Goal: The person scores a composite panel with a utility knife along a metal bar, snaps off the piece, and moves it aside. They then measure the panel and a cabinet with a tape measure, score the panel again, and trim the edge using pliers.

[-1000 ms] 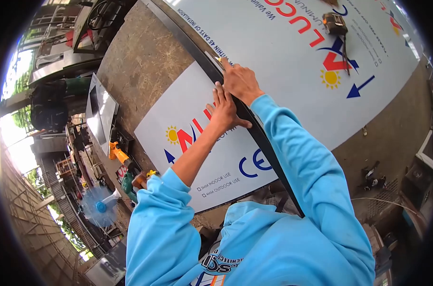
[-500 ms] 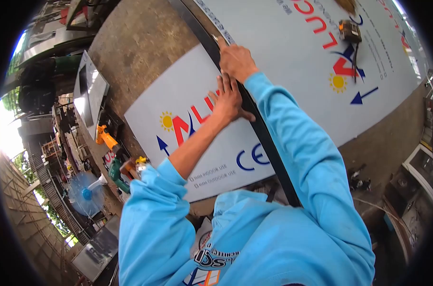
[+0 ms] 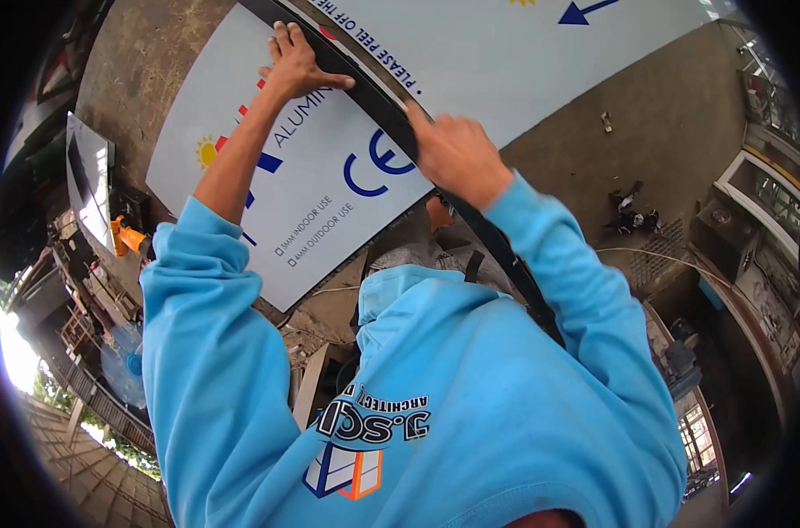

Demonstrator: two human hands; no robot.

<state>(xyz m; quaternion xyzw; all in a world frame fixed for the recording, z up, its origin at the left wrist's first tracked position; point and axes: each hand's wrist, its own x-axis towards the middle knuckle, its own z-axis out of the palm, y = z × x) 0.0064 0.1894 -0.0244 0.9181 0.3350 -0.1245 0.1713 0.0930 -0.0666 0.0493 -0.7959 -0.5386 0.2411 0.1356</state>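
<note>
A long black straight bar point(image 3: 378, 104) lies across a white printed panel point(image 3: 330, 238) and runs back toward my body. My left hand point(image 3: 296, 70) rests spread on the panel and the bar, thumb across the bar. My right hand point(image 3: 460, 157) is closed at the bar's right-hand edge, nearer to my body, index finger pointing along it. Whatever it grips is mostly hidden; only a small pale tip shows by the finger. A second printed panel point(image 3: 506, 75) lies beyond the bar on the right.
A brown worn surface point(image 3: 140, 75) shows at the upper left. An orange tool point(image 3: 129, 236) and a blue fan point(image 3: 123, 363) are at the left. On the right are dark scraps point(image 3: 633, 211) on the floor and a thin cable point(image 3: 673, 264).
My right hand has slid along the bar toward my body, from beyond my left hand to the near side of it. The left hand stays on the bar. The view has shifted.
</note>
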